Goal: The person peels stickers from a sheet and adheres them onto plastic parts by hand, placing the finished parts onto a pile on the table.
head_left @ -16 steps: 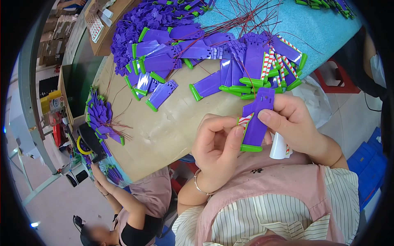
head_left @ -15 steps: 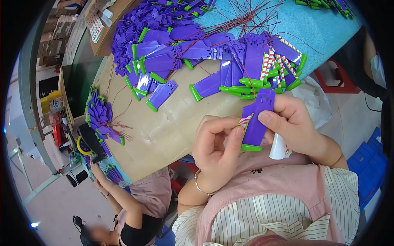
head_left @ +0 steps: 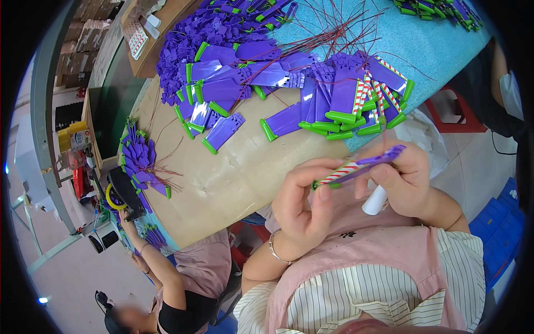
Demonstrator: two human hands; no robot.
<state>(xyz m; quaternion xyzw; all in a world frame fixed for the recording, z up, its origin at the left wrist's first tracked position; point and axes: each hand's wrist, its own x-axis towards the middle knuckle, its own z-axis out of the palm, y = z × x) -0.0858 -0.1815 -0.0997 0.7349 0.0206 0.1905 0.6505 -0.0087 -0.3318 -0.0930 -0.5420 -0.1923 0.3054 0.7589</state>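
My hands hold a purple plastic blade (head_left: pixel 361 166) between them, turned edge-up, with a red-and-white striped strip along its side and a green tip. My left hand (head_left: pixel 303 200) pinches the green end between thumb and fingers. Toward the notched purple end, my right hand (head_left: pixel 409 181) grips the same blade. A rolled white sheet (head_left: pixel 375 201) sticks out below the right fingers, tucked in that hand. Just beyond lies a stack of similar purple blades (head_left: pixel 347 92), several with striped edges and with thin red wires about them.
A large heap of small purple parts (head_left: pixel 194 39) fills the far left of the table (head_left: pixel 228 178). Another cluster of purple-green pieces (head_left: pixel 139 156) lies at the left edge, near a black tape dispenser (head_left: pixel 125 189). A co-worker (head_left: pixel 189 278) sits at the left. A red stool (head_left: pixel 450 108) stands right.
The blade has been tilted from face-on to edge-up, bringing its striped side into view. Both hands still hold it. The co-worker's hands have moved apart, one at the tape dispenser.
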